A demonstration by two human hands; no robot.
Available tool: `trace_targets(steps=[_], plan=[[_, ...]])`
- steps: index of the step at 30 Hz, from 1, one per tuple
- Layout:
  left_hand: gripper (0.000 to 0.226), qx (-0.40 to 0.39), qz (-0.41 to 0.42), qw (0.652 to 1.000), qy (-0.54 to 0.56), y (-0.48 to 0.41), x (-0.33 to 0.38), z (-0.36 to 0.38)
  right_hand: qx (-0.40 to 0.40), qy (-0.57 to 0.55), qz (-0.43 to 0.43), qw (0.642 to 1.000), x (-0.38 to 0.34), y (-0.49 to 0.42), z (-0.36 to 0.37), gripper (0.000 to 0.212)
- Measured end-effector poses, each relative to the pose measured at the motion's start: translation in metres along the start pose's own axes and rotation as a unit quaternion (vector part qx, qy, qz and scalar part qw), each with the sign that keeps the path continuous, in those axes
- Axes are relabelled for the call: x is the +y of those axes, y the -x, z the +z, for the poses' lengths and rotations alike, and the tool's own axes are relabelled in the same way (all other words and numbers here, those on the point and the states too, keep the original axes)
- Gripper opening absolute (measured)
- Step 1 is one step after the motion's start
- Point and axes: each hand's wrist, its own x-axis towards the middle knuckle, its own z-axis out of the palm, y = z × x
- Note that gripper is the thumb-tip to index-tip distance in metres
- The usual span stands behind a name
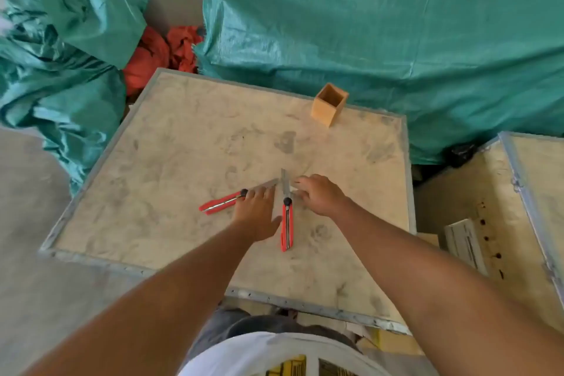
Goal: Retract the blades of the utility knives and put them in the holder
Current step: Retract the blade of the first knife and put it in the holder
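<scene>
the work surface is a pale, smudged wooden crate top [183, 162] with a grey metal rim, standing on a grey concrete floor [27, 207]. behind it lie green plastic tarps [366, 49], one crumpled at the far left and one spread wide at the back, with a bundle of red cloth [158, 52] wedged between them. a second crate [525, 192] of the same kind stands to the right.

a small square wooden holder [329, 104] stands upright near the far edge of the crate top, well apart from both hands, and it looks empty.

two red utility knives lie flat near the middle of the crate top, both with blades out. the left knife [221, 201] lies slanted, its blade pointing up and right; the left hand [258, 212] rests palm down over its blade end, fingers flat and spread a little, not closed around anything. the middle knife [287, 223] lies nearly straight, pointing away from the person, between the two hands and just beside the left thumb. the right hand [320, 194] hovers just right of its blade, fingers loosely curled and unclenched; a pale sliver shows under its fingertips, but i cannot tell what it is.
</scene>
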Motion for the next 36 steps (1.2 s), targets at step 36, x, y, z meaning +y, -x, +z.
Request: trace_targets(steps=[36], plan=[[0.073,-0.016,-0.072,0.930,0.359,0.045,0.021,0.030,0.070,-0.488,0.105,0.864,-0.010,0.010,0.022,0.017]])
